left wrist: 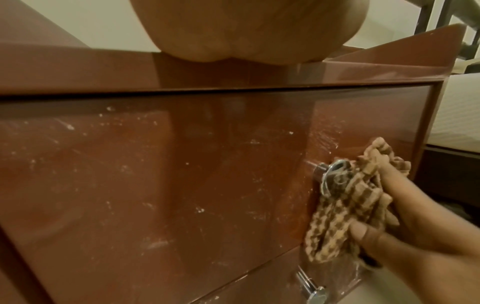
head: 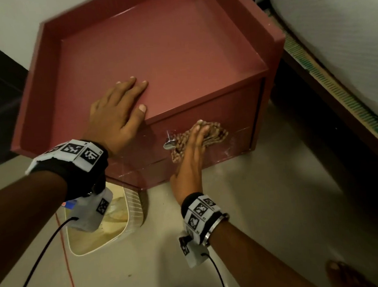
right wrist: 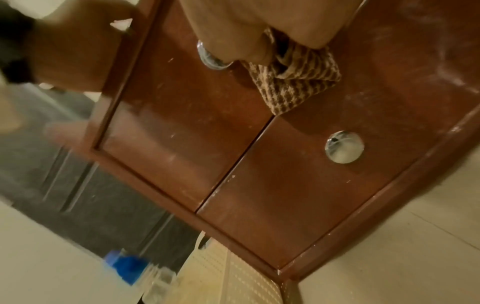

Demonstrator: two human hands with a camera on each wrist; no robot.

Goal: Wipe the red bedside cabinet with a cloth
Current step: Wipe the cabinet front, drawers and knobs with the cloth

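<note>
We see a red bedside cabinet (head: 165, 50) on a pale floor (head: 278, 204), w/ a raised rim round its top and a white mattress (head: 343, 18) just beside it on the right. Our left hand (head: 115, 113) lies flat on the cabinet top near the front edge, fingers straight and close together, thumb out to the side, holding nothing. Our right hand (head: 191, 156) presses a brown-and-cream checked cloth (head: 214, 134) against the upper drawer front (left wrist: 182, 174), fingers straight over the bunched fabric; in the left wrist view the thumb (left wrist: 369, 234) lies against the cloth's lower part. The cloth sits just right of the upper drawer's chrome knob (head: 169, 142), touching it. White specks and streaks dot the drawer front. A second chrome knob (right wrist: 344, 147) sits on the lower drawer, below the cloth. A cream basket (head: 122, 228) stands on the floor at the cabinet's front left corner, and a blurred blue-capped bottle (right wrist: 127, 267) shows near it in the right wrist view.
</note>
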